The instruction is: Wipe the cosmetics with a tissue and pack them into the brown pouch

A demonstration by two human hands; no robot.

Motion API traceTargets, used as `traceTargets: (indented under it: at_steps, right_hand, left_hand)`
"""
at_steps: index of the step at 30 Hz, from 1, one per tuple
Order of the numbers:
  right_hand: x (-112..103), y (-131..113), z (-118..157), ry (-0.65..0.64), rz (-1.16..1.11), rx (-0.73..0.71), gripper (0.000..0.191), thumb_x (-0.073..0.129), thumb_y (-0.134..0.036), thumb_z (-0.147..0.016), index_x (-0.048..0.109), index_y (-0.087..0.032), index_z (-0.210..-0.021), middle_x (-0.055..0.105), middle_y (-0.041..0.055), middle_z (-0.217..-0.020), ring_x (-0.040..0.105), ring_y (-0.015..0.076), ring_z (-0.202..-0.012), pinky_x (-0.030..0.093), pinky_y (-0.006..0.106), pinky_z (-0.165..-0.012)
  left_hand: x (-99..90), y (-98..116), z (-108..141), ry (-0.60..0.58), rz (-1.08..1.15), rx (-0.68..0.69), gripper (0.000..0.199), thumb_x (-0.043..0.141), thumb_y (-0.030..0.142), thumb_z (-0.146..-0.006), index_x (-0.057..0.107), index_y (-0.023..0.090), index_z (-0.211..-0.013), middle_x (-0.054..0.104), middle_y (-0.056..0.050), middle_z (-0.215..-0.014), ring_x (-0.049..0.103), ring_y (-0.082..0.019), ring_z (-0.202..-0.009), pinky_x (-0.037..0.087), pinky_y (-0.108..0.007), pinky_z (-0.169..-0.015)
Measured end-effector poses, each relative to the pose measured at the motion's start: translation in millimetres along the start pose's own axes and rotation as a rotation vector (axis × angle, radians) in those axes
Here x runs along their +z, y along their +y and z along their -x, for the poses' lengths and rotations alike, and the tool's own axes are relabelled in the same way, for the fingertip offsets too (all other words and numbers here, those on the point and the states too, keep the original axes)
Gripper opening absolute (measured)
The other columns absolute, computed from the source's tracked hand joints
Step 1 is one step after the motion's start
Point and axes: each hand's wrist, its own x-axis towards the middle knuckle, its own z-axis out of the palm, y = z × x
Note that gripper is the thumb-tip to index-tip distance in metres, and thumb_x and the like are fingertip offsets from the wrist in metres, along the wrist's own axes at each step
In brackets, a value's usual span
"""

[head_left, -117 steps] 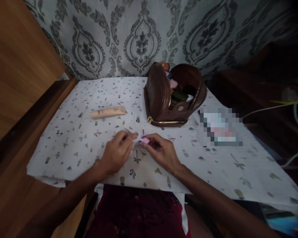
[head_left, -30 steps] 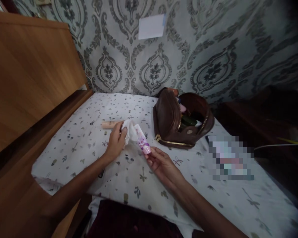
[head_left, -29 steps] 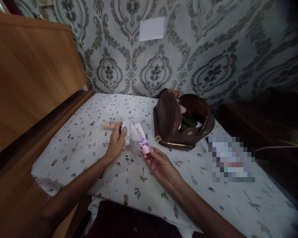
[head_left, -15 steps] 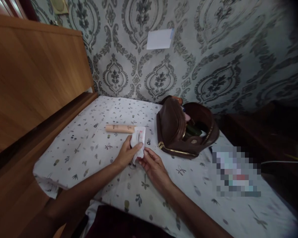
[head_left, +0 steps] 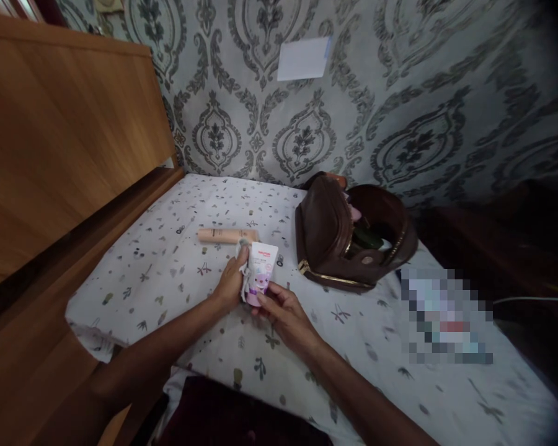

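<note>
white cloth (head_left: 245, 280) is partly hidden behind the tube (head_left: 262, 267).

The left forearm (head_left: 162, 344) and right forearm (head_left: 353, 384) slant forward and inward, the left hand (head_left: 231, 280) curled with its thumb pointing up, the right hand (head_left: 287, 317) just beside it, pinching between thumb and fingers.

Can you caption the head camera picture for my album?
Right hand holds a white-purple tube, left hand a cloth, near an open bag.
</note>
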Motion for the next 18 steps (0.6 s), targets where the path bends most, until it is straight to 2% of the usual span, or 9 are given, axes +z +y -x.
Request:
traceTargets:
  at_steps: [2, 4, 6, 8, 10, 13, 16, 18]
  right_hand:
    - [-1, -3, 2, -0.04, -0.048, 0.039, 0.038, 0.089, -0.045, -0.068, 0.076, -0.017, -0.089, 0.069, 0.0007, -0.078, 0.059, 0.0078, -0.059, 0.045, 0.019, -0.056]
    - [-2, -6, 3, -0.086, -0.096, 0.079, 0.036, 0.089, -0.045, -0.068, 0.075, -0.016, -0.084, 0.067, -0.0004, -0.072, 0.056, 0.0061, -0.055, 0.043, 0.018, -0.053]
    - [-4, -9, 5, -0.143, -0.14, 0.132, 0.036, 0.088, -0.046, -0.07, 0.073, -0.015, -0.079, 0.062, -0.0021, -0.063, 0.052, 0.005, -0.051, 0.04, 0.017, -0.049]
    - [-4, -10, 7, -0.177, -0.183, 0.177, 0.036, 0.088, -0.045, -0.071, 0.072, -0.014, -0.077, 0.06, -0.0028, -0.059, 0.051, 0.0048, -0.05, 0.039, 0.016, -0.048]
    - [-4, -10, 7, -0.171, -0.216, 0.2, 0.036, 0.089, -0.044, -0.07, 0.071, -0.014, -0.078, 0.065, -0.0007, -0.064, 0.054, 0.0055, -0.053, 0.043, 0.017, -0.05]
    - [-2, -8, 7, -0.171, -0.187, 0.22, 0.04, 0.088, -0.046, -0.071, 0.07, -0.015, -0.088, 0.073, 0.004, -0.077, 0.062, 0.0082, -0.058, 0.048, 0.019, -0.056]
    - [-1, -6, 8, -0.192, -0.112, 0.218, 0.043, 0.086, -0.045, -0.073, 0.067, -0.017, -0.099, 0.075, 0.0044, -0.081, 0.067, 0.0104, -0.061, 0.048, 0.018, -0.055]
    - [-1, -6, 9, -0.201, -0.09, 0.204, 0.045, 0.085, -0.046, -0.074, 0.065, -0.019, -0.104, 0.075, 0.0037, -0.081, 0.07, 0.0121, -0.063, 0.046, 0.018, -0.054]
  left_hand:
    - [3.4, 1, 3, -0.06, 0.014, -0.017, 0.071, 0.063, 0.085, -0.067, 0.065, 0.013, -0.072, 0.062, -0.001, -0.059, 0.054, -0.01, -0.048, 0.042, -0.021, -0.046]
    - [5.7, 5, 7, -0.195, 0.044, -0.075, 0.074, 0.062, 0.085, -0.067, 0.068, 0.012, -0.08, 0.067, -0.005, -0.066, 0.059, -0.013, -0.052, 0.045, -0.023, -0.048]
    - [6.7, 9, 12, -0.306, 0.092, -0.089, 0.074, 0.07, 0.08, -0.065, 0.069, 0.013, -0.095, 0.071, -0.007, -0.075, 0.064, -0.015, -0.059, 0.049, -0.024, -0.052]
    - [6.6, 12, 15, -0.33, 0.12, -0.045, 0.076, 0.079, 0.072, -0.061, 0.065, 0.015, -0.109, 0.071, -0.005, -0.077, 0.065, -0.015, -0.061, 0.051, -0.024, -0.054]
    - [5.6, 12, 16, -0.281, 0.101, 0.022, 0.077, 0.082, 0.07, -0.06, 0.061, 0.017, -0.113, 0.067, 0.0, -0.072, 0.061, -0.013, -0.055, 0.049, -0.022, -0.051]
    - [3.5, 8, 16, -0.117, -0.033, 0.125, 0.066, 0.076, 0.071, -0.067, 0.061, 0.018, -0.102, 0.057, 0.006, -0.062, 0.049, -0.008, -0.045, 0.039, -0.019, -0.043]
    - [2.3, 4, 13, -0.002, -0.171, 0.202, 0.056, 0.073, 0.07, -0.071, 0.061, 0.016, -0.081, 0.052, 0.007, -0.058, 0.046, -0.006, -0.048, 0.04, -0.019, -0.048]
    - [2.3, 2, 11, 0.035, -0.183, 0.2, 0.057, 0.072, 0.072, -0.071, 0.061, 0.016, -0.077, 0.052, 0.005, -0.058, 0.049, -0.008, -0.052, 0.043, -0.02, -0.053]
